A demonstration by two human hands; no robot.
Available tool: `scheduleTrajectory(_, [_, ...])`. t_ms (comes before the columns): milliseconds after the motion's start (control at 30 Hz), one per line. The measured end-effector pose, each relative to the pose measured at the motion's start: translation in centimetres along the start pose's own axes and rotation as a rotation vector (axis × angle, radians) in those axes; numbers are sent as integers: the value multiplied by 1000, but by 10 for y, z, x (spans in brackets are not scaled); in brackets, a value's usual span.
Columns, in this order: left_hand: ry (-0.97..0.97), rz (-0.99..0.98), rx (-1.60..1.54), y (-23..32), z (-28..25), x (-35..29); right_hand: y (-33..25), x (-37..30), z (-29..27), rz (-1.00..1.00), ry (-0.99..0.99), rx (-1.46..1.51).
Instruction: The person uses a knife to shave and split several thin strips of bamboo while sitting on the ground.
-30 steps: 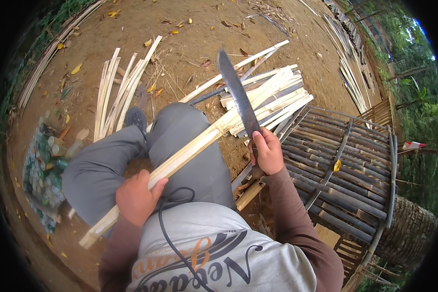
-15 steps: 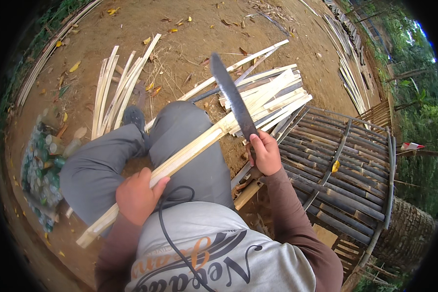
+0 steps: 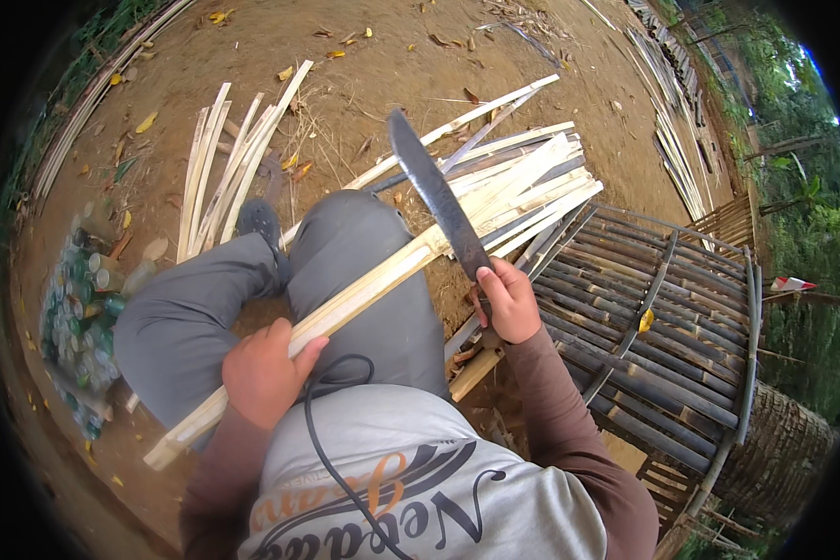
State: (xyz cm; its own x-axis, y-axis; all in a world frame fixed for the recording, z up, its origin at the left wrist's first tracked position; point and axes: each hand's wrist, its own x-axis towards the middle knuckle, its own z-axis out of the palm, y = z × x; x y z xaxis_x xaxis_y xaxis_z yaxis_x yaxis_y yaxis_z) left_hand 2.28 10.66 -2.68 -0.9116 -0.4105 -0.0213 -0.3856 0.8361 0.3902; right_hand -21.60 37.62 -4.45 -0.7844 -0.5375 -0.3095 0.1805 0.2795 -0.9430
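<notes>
Across the grey trouser leg (image 3: 350,238), we see the pale bamboo strip (image 3: 364,293) running slantwise, its shorter end jutting behind the left hand (image 3: 266,371), which is wrapped around it, its longer part ahead. The right hand (image 3: 511,301) clasps the machete (image 3: 431,191), which overlaps the strip in our view. More strips (image 3: 543,191) lie by the upper left corner of the bamboo bench (image 3: 677,375).

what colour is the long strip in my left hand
The strip is pale creamy yellow, seen best in the head view.
</notes>
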Motion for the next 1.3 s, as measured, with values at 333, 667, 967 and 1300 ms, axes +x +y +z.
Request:
scheduleTrajectory(333, [41,17,51,0,6,4,1,10,1,12,193,204])
scheduleTrajectory(667, [61,26,55,-2,8,3,13,-9,17,-3,60,58])
scheduleTrajectory(967, [50,16,71,-5,9,1,5,-21,24,62,-110,-25])
scheduleTrajectory(1300, [48,0,76,-5,7,-2,10,-20,22,29,-38,-1])
